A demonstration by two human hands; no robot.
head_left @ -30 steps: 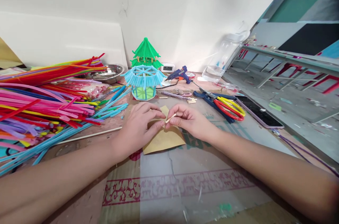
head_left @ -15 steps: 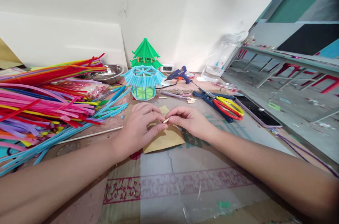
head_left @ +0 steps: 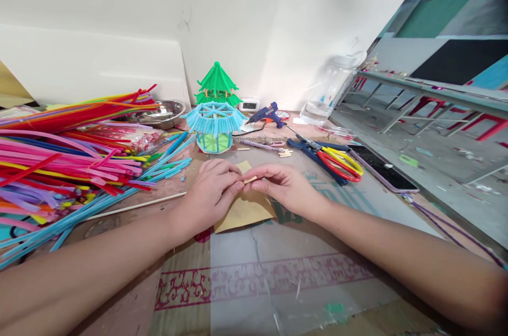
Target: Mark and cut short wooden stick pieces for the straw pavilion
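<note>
My left hand and my right hand meet fingertip to fingertip over a tan piece of card on the table. Both are closed in a pinch on a short pale wooden stick, of which only a small bit shows between the fingers. Just beyond the hands stands a small blue straw pavilion with a green base, and behind it a green straw pavilion.
A big heap of coloured straws fills the left side, with a long wooden skewer in front of it. Scissors, a phone, a blue glue gun, a metal bowl and a clear jar lie further back and right.
The stick stuck out above my right fingers a second ago; now my fingers have closed in around it and little of it shows. The view has tilted down slightly.
</note>
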